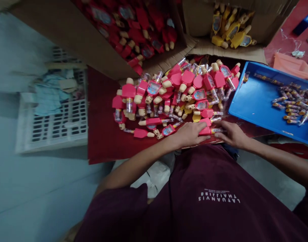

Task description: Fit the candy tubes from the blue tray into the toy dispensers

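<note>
"Dark red board covered the worktable [100, 137] when I looked over. What was being handled?"

"One pink-red toy [205, 131], right between the two hands, near the table's close edge. Its body was in the grasp of the left hand [191, 134], fingers over the top and thumb below."

"And the right hand [232, 134]?"

"Pinching the end of the clear tube [215, 130] that stuck out of the toy."

"What lay around them?"

"Beyond the left hand, and off to its left, similar toys [169, 80] were heaped. Right of the right hand sat a blue tray [254, 104] with small filled tubes [295, 109]."

"Farther out?"

"Past the heap stood one cardboard box [70, 30] of red toys, another [199, 23] of yellow ones. Well left of the left hand, light-blue cloth [47, 104] lay on a white crate [55, 144]."
</note>
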### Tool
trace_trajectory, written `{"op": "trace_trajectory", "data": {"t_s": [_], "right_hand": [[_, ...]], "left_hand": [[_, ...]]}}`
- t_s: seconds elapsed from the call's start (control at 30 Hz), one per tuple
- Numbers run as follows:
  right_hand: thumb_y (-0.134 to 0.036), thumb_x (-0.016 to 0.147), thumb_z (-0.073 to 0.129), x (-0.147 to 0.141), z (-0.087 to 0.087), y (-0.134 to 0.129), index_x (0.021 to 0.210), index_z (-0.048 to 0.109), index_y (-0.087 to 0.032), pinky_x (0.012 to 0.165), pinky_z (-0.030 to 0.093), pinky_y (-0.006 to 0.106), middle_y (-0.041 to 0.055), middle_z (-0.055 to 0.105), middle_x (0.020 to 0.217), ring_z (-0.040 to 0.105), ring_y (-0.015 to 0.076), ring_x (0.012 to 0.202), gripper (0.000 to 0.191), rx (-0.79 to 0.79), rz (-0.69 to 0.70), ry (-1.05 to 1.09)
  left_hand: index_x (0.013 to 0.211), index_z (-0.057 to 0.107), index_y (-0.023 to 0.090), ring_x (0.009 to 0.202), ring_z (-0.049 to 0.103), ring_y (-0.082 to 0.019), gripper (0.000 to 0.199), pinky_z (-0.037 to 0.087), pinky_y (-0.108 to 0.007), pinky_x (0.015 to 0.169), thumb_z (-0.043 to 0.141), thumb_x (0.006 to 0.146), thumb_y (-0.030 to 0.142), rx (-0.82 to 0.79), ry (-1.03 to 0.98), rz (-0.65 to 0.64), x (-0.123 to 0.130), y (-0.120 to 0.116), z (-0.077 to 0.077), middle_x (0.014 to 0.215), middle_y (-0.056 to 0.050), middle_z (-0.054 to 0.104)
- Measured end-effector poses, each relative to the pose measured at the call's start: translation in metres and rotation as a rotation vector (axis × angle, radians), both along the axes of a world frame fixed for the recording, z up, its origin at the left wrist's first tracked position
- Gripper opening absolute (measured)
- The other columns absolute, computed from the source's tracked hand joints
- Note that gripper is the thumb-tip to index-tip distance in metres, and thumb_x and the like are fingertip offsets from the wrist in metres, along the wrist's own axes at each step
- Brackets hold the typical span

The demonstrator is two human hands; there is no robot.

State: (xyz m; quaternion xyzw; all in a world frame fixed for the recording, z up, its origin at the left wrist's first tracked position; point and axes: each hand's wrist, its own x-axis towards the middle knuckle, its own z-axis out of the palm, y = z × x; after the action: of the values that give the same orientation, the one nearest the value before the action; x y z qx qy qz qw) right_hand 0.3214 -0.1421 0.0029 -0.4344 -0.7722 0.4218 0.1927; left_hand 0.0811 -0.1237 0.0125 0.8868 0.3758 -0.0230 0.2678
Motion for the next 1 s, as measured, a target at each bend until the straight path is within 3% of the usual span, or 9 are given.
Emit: {"op": "trace_trajectory", "data": {"t_s": [0.1,0.3,0.37,0.43,0.53,0.6,0.73,0.83,1.0], "right_hand": [[-0.04,0.098,0.056,0.0,0.003,-0.003,0.112,0.067,-0.017,0.077,0.053,0.037,0.0128,0.071,0.102,0.066,0.0228,0.089,0.029,0.228,0.072,-0.01],[-0.044,0.099,0.054,-0.015,0.006,0.001,0.107,0.067,-0.017,0.067,0.053,0.032,0.0084,0.073,0.093,0.068,0.0204,0.078,0.032,-0.086,0.016,0.018],[-0.047,0.096,0.058,-0.014,-0.002,0.012,0.125,0.062,-0.017,0.072,0.055,0.038,0.0127,0.071,0.108,0.068,0.0246,0.087,0.041,0.037,-0.066,0.0],[-0.047,0.094,0.06,-0.004,-0.014,0.026,0.142,0.049,-0.018,0.08,0.056,0.042,0.0173,0.063,0.127,0.066,0.0277,0.099,0.058,0.205,-0.222,-0.001],[-0.047,0.096,0.054,0.038,-0.041,0.05,0.144,0.048,-0.019,0.08,0.057,0.041,0.0177,0.06,0.132,0.066,0.0261,0.1,0.056,0.283,-0.506,-0.064],[-0.045,0.097,0.048,0.087,-0.059,0.065,0.134,0.056,-0.018,0.08,0.057,0.039,0.0159,0.065,0.126,0.066,0.0243,0.095,0.047,0.214,-0.679,-0.228],[-0.03,0.093,0.044,0.199,-0.077,0.076,0.123,0.063,-0.008,0.093,0.05,0.044,0.0211,0.067,0.119,0.062,0.0279,0.1,0.041,0.111,-0.941,-0.565],[-0.02,0.086,0.045,0.258,-0.073,0.071,0.124,0.062,-0.005,0.101,0.041,0.051,0.0256,0.063,0.125,0.055,0.0338,0.114,0.044,0.096,-0.992,-0.656],[-0.005,0.074,0.047,0.301,-0.072,0.076,0.128,0.063,-0.007,0.101,0.036,0.048,0.0265,0.057,0.136,0.049,0.0338,0.124,0.056,0.154,-0.624,-0.842]], "left_hand": [[0.111,0.059,0.015,0.085,0.067,-0.022,0.039,0.047,-0.03,0.071,0.054,0.096,0.05,-0.026,-0.042,0.019,-0.005,-0.002,0.004,0.097,-0.009,0.07],[0.121,0.058,0.013,0.091,0.068,-0.024,0.038,0.049,-0.032,0.072,0.055,0.096,0.041,0.109,0.06,-0.018,-0.007,-0.004,0.004,0.115,-0.013,0.068],[0.121,0.059,0.015,0.096,0.067,-0.026,0.039,0.05,-0.033,0.077,0.056,0.095,0.044,0.119,0.033,0.054,-0.014,0.01,0.003,0.117,-0.013,0.068],[0.118,0.061,0.016,0.099,0.067,-0.028,0.041,0.051,-0.035,0.08,0.053,0.095,0.049,0.163,0.064,0.269,-0.027,0.029,0.01,0.115,-0.014,0.069],[0.117,0.061,0.012,0.1,0.068,-0.035,0.048,0.053,-0.042,0.079,0.039,0.099,0.05,0.34,0.283,0.801,-0.05,0.065,0.029,0.11,-0.019,0.069],[0.126,0.057,0.008,0.106,0.067,-0.039,0.05,0.053,-0.048,0.083,0.031,0.099,0.042,0.461,0.419,1.008,-0.063,0.096,0.035,0.121,-0.022,0.066],[0.131,0.056,0.014,0.114,0.065,-0.038,0.059,0.053,-0.05,0.089,0.03,0.095,0.052,0.351,0.631,0.973,-0.072,0.148,0.024,0.131,-0.021,0.063],[0.126,0.06,0.019,0.113,0.066,-0.036,0.059,0.053,-0.048,0.087,0.031,0.094,0.058,0.252,0.743,0.877,-0.072,0.159,0.015,0.124,-0.019,0.068],[0.109,0.07,0.015,0.108,0.065,-0.043,0.064,0.05,-0.051,0.086,0.03,0.094,0.062,0.183,0.648,0.923,-0.081,0.177,0.02,0.111,-0.024,0.071]]}}
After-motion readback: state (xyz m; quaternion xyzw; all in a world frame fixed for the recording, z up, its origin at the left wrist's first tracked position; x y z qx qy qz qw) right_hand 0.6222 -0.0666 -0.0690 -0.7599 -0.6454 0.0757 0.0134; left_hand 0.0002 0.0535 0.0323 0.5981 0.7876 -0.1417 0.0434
